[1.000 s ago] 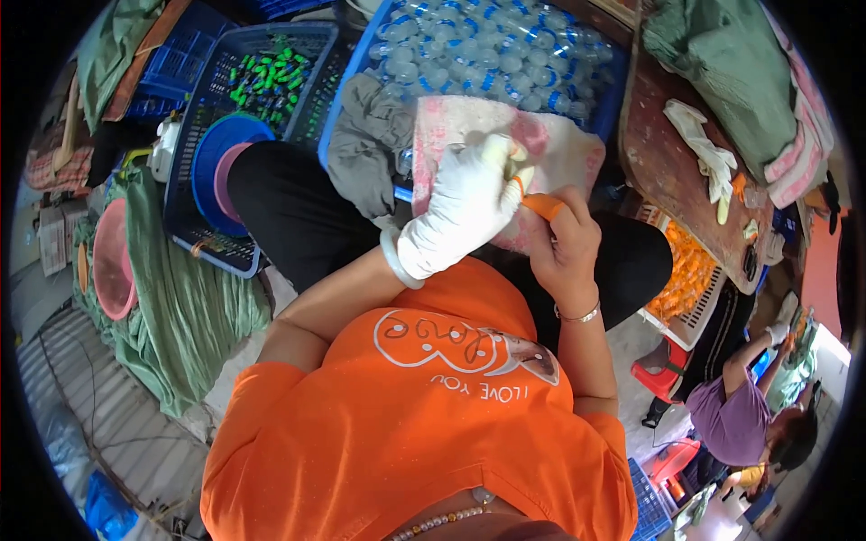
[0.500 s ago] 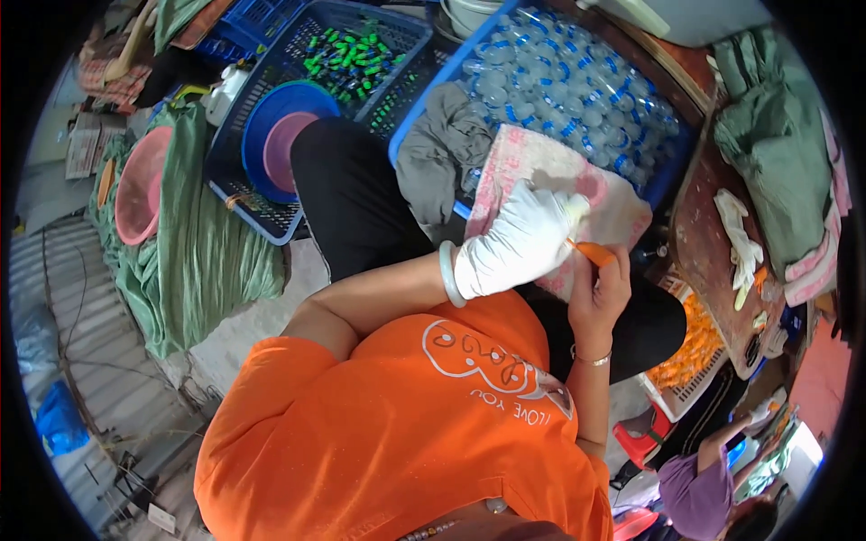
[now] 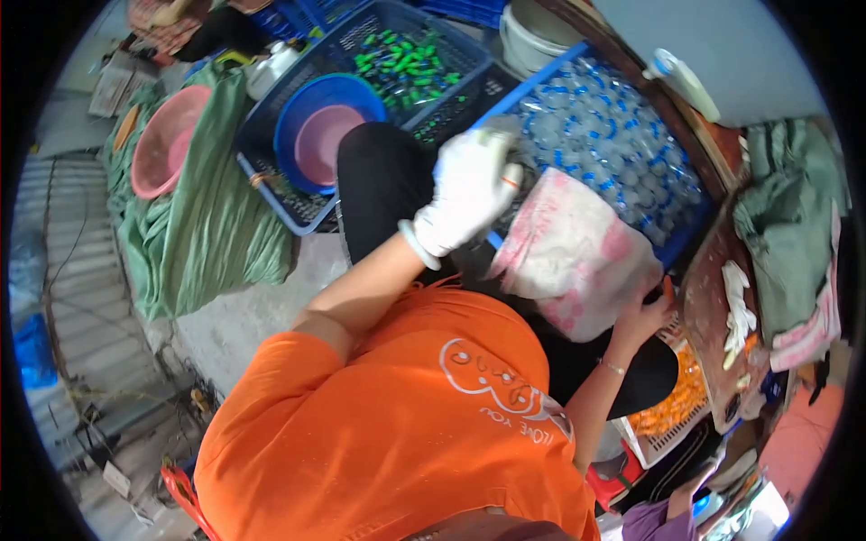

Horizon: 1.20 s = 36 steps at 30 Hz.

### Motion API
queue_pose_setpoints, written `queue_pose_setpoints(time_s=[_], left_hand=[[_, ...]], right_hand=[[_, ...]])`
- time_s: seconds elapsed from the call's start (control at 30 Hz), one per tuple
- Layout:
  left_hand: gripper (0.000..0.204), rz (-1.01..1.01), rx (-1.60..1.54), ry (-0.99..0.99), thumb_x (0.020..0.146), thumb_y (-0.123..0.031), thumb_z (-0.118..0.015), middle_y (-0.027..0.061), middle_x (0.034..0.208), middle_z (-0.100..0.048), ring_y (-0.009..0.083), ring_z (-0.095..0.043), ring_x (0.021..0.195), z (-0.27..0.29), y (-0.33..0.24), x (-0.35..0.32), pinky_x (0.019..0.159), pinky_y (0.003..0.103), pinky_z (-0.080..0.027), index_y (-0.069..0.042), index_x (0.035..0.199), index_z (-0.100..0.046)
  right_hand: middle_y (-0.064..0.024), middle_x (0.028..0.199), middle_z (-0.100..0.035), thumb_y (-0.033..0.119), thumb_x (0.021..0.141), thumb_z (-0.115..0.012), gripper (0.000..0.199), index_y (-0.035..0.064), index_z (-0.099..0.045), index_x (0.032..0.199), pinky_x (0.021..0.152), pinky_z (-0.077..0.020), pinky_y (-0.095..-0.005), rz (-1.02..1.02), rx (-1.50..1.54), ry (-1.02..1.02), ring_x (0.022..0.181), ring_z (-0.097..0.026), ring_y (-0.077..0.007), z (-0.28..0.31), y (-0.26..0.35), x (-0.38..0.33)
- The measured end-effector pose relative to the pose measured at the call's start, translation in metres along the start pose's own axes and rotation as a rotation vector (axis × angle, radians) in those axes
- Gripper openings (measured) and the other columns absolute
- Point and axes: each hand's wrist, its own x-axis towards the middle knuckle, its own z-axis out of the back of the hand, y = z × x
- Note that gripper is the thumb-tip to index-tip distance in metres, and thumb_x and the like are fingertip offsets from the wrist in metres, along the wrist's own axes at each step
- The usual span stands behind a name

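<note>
Nearest the camera, the person's orange shirt point(image 3: 388, 433) fills the lower middle, with a white line print on its chest. From it the left arm reaches up to the left hand point(image 3: 469, 194), which wears a white glove with a rolled cuff; its fingers point(image 3: 492, 167) are curled tight round a small pale object with a spot of orange at the knuckles, too small to name. The right hand point(image 3: 645, 311) is bare, low at the right, a thin bracelet on its wrist, and its fingers press against the lower edge of a white and pink cloth point(image 3: 577, 257) spread on the lap; whether they grip it I cannot tell. Black trousers point(image 3: 379, 185) show under the cloth. Just beyond the gloved hand lies a blue crate point(image 3: 681, 239) packed with clear round plastic pieces with blue rims point(image 3: 604, 135). Left of it stands a dark blue slotted crate point(image 3: 289, 203) holding a blue basin point(image 3: 334, 99) with a pink bowl point(image 3: 320, 140) nested inside, and behind that a heap of small green pieces point(image 3: 401, 63). Farther left a green sack point(image 3: 203, 216) drapes over the floor, with a pink basin point(image 3: 167, 140) against it. At right, on a brown worktop point(image 3: 708, 298), lies a white glove point(image 3: 735, 298), and below it a white basket of orange pieces point(image 3: 672, 410). Green and pink cloths point(image 3: 794, 225) hang at the far right
</note>
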Motion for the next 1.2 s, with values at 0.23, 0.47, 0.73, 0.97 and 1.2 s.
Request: queue_pose_setpoints(time_s=[0.23, 0.47, 0.73, 0.97, 1.2], left_hand=[[0.053, 0.410, 0.258, 0.229, 0.082, -0.036, -0.063, 0.0199, 0.104, -0.062, 0.0375, -0.060, 0.094, -0.055, 0.074, -0.024, 0.089, 0.043, -0.044, -0.001, 0.120, -0.053], [0.051, 0.550, -0.222, 0.175, 0.084, -0.038, -0.063, 0.0261, 0.102, -0.063, 0.0394, -0.061, 0.096, -0.062, 0.110, -0.012, 0.083, 0.041, -0.048, 0.003, 0.113, -0.056], [0.053, 0.555, -0.241, 0.137, 0.086, -0.037, -0.061, 0.0248, 0.104, -0.063, 0.0362, -0.061, 0.097, -0.072, 0.117, 0.003, 0.085, 0.038, -0.046, 0.007, 0.114, -0.054], [0.056, 0.579, -0.277, 0.106, 0.088, -0.034, -0.061, 0.0269, 0.120, -0.055, 0.0333, -0.053, 0.113, -0.084, 0.135, -0.002, 0.096, 0.036, -0.039, 0.010, 0.120, -0.049], [0.050, 0.435, 0.004, -0.128, 0.085, -0.025, -0.062, 0.0280, 0.119, -0.055, 0.0338, -0.054, 0.111, -0.070, 0.127, -0.018, 0.096, 0.039, -0.040, 0.008, 0.121, -0.050]], right_hand=[[-0.0117, 0.124, -0.055, 0.044, 0.091, -0.055, 0.060, -0.0042, -0.049, 0.126, 0.093, -0.0401, -0.0301, -1.015, 0.832, 0.307, 0.110, -0.052, -0.0204, -0.056, -0.051, -0.022], [-0.0094, 0.118, -0.058, 0.042, 0.093, -0.052, 0.056, -0.0040, -0.050, 0.125, 0.092, -0.0403, -0.0285, -0.983, 0.827, 0.412, 0.107, -0.052, -0.0172, -0.050, -0.014, -0.023], [-0.0131, 0.107, -0.063, 0.034, 0.095, -0.049, 0.044, -0.0042, -0.056, 0.117, 0.085, -0.0429, -0.0284, -0.949, 0.820, 0.373, 0.096, -0.056, -0.0155, -0.069, -0.018, -0.010], [-0.0276, 0.115, -0.057, 0.041, 0.096, -0.041, 0.051, -0.0021, -0.055, 0.118, 0.093, -0.0421, -0.0404, -0.826, 0.639, 0.386, 0.112, -0.051, -0.0420, -0.045, -0.014, -0.008], [-0.0224, 0.100, -0.061, 0.023, 0.090, -0.055, 0.030, 0.0004, -0.059, 0.110, 0.084, -0.0466, -0.0385, -0.426, 0.428, 0.136, 0.094, -0.059, -0.0377, 0.002, 0.011, -0.032]])
